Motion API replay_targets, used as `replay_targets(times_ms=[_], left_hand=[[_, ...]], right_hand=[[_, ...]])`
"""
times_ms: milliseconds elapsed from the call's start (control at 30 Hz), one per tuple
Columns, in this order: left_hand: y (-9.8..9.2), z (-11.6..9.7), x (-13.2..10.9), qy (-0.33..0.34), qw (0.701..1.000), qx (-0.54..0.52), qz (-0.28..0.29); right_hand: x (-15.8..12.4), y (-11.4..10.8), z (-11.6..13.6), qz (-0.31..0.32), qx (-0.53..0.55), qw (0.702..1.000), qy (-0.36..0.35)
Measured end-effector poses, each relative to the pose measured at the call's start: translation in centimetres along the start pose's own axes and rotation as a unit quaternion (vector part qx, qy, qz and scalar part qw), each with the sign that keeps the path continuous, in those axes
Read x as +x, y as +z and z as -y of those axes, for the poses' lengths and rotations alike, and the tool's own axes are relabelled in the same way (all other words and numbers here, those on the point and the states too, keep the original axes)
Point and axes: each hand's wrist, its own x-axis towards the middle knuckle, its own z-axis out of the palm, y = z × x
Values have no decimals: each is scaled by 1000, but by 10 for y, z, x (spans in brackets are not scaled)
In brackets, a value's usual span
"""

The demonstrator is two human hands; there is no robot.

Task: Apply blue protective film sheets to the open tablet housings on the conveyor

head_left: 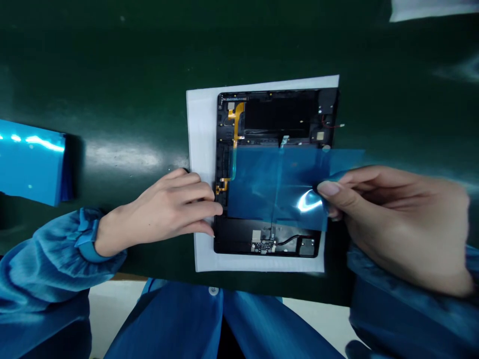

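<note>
An opened black tablet housing (277, 114) lies on a white sheet (200, 129) on the dark green table. Orange flex cable and small boards show inside it. My left hand (175, 207) rests flat on the sheet, fingertips against the housing's left edge, fingers together and stretched out. My right hand (392, 219) pinches the right edge of a translucent blue film (273, 187) between thumb and fingers, and the film hangs over the housing's middle.
A stack of shiny blue film sheets (32, 162) lies at the table's left edge. A white object (430, 9) shows at the top right corner. The table's front edge runs just below the white sheet.
</note>
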Motion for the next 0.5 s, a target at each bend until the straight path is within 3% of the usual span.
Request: replay_targets(times_ms=[500], left_hand=[[0, 0, -1, -3, 1000, 3, 8]], right_hand=[[-2, -2, -3, 3, -10, 1000, -9]])
